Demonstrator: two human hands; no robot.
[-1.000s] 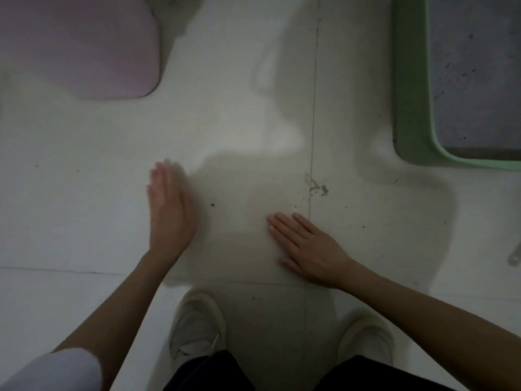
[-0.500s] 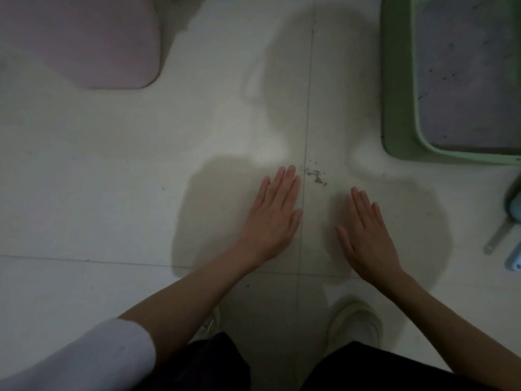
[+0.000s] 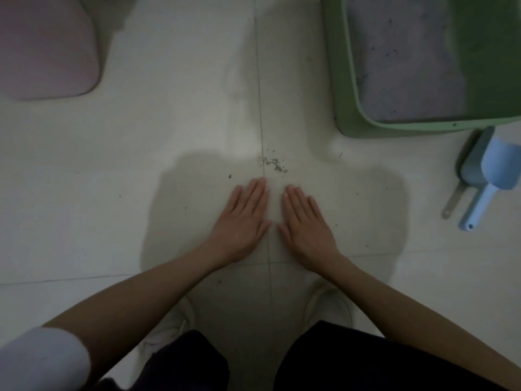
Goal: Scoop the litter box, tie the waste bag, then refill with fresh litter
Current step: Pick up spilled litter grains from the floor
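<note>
A green litter box stands on the white tiled floor at the upper right, with grey litter inside. A light blue scoop lies on the floor to its lower right. My left hand and my right hand lie flat on the floor side by side, fingers straight, holding nothing. A small scatter of spilled litter crumbs sits on the tile just beyond my fingertips. No waste bag is in view.
A pale pink mat lies at the upper left. My two white shoes and dark trousers are below my arms. A tile seam runs up the middle of the floor.
Both hands have slid together across the floor, the left from far left toward the middle, and now lie side by side just below the crumbs. The view shifted, bringing the scoop in.
</note>
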